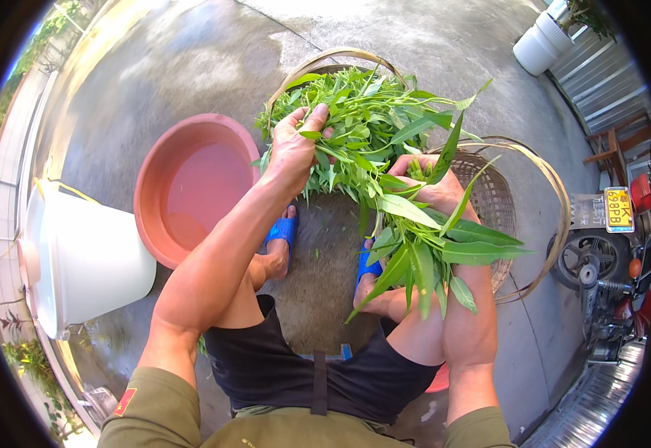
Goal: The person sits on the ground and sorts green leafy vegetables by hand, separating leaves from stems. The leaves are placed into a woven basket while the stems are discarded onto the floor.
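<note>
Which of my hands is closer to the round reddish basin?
Left. The left hand is just right of the basin, at the leafy greens; the right hand is farther right, holding a leafy bunch.

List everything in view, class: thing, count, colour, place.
Leafy greens: uncounted, green, heaped centre, bunch right of that
Woven baskets: two, brown, under the heap and right of it
Basin: one, reddish, left of centre
Bucket: one, white, far left
Planter pot: one, white, top right
Wooden piece: one, brown, right
Motorcycle: one, red and black, right edge
Sandals: two, blue, centre
Shorts: one pair, black, lower centre
Shirt: one, olive, bottom
Forearms: two, bare, centre
Feet: two, bare, in sandals
Left hand: one, bare, on greens
Right hand: one, bare, around bunch
</note>
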The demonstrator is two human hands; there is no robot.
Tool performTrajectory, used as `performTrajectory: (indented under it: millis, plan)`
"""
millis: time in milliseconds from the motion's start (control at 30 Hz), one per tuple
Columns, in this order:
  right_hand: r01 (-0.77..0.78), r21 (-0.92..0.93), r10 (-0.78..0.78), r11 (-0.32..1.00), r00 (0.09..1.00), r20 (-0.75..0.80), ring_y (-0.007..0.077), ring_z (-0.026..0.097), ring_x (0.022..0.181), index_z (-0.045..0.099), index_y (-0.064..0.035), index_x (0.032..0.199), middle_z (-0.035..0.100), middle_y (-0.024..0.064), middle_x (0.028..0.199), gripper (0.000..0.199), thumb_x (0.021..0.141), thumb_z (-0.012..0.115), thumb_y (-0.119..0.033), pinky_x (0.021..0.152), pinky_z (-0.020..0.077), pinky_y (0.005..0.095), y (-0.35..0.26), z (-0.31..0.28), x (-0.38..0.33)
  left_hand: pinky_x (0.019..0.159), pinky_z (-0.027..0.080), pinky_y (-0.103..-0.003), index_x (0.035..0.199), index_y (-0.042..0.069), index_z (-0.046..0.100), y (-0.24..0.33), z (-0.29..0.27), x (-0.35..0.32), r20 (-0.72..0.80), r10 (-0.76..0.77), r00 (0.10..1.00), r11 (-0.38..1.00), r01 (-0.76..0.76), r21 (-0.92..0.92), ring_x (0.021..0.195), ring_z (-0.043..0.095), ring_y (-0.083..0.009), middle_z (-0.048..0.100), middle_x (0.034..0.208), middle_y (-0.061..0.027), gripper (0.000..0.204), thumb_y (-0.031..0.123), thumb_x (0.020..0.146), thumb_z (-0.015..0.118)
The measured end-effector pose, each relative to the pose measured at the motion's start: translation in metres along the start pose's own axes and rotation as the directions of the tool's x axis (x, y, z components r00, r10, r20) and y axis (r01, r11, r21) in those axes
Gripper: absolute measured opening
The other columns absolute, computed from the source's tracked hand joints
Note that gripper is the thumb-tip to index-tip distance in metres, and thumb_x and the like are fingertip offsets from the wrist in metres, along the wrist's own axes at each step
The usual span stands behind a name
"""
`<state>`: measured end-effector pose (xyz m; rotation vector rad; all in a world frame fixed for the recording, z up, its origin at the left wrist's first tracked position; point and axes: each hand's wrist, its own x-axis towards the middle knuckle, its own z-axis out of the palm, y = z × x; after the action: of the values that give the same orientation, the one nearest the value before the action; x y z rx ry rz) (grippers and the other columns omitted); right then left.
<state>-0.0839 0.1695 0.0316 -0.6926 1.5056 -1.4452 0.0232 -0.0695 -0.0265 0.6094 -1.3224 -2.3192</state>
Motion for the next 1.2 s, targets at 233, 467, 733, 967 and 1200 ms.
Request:
performTrajectory:
  millis: [233,467,733,967,1200]
  plan:
    - [-0.089,-0.078,0.086,0.993,0.996,-0.04,0.0083,0.063,0.075,0.075,-0.001,0.093,0.071,0.0002,0.083,0.019,0.083,0.086,-0.012,0.073,0.051,0.027,0.003,0.007,0.001,0.049,0.05,-0.027,0.116,0.008,0.061,0.008,0.006,-0.011,-0.049,-0.031,0.998,0.997,0.034,0.066,0.06,0.06,-0.0095,0.062,0.079,0.0022,0.029,0.032,0.104,0.072]
    - [-0.087,-0.093,0.082,0.992,0.995,-0.061,0.0088,0.065,0.076,0.077,-0.0005,0.097,0.073,0.0013,0.085,0.013,0.089,0.078,-0.011,0.07,0.0524,0.0275,0.011,0.0,0.001,0.051,0.056,-0.031,0.119,0.005,0.061,0.006,0.0,-0.006,-0.045,-0.095,0.994,0.992,0.098,0.084,0.064,0.061,-0.0102,0.063,0.081,0.0007,0.033,0.031,0.104,0.072]
    - [-0.031,0.162,0.073,0.986,0.963,-0.261,0.0101,0.064,0.071,0.074,0.0017,0.1,0.072,0.0053,0.086,0.02,0.09,0.078,-0.015,0.067,0.0522,0.0273,0.007,-0.013,-0.017,0.068,0.057,-0.033,0.115,0.005,0.067,-0.004,-0.026,0.008,-0.031,-0.228,0.973,0.973,0.227,-0.044,0.08,0.067,-0.0149,0.07,0.098,-0.0036,0.021,0.025,0.108,0.064]
    - [0.16,0.017,-0.144,0.987,0.925,-0.352,0.0034,0.051,0.063,0.078,-0.0007,0.1,0.062,-0.0037,0.071,0.01,0.093,0.078,-0.008,0.058,0.0366,0.0208,-0.001,-0.022,-0.017,0.074,0.057,-0.034,0.122,0.006,0.065,-0.002,-0.02,0.009,-0.049,-0.267,0.963,0.95,0.254,-0.18,0.087,0.069,-0.0176,0.072,0.106,-0.0056,0.023,0.022,0.107,0.065]
    - [0.306,-0.102,-0.318,0.946,0.832,-0.454,0.0042,0.057,0.068,0.078,0.0008,0.1,0.069,-0.0014,0.079,0.017,0.09,0.084,-0.012,0.062,0.0433,0.0213,-0.002,-0.004,-0.003,0.072,0.057,-0.033,0.121,0.003,0.065,-0.007,-0.026,0.014,-0.04,-0.274,0.961,0.947,0.262,-0.184,0.085,0.069,-0.017,0.072,0.103,-0.007,0.024,0.023,0.107,0.066]
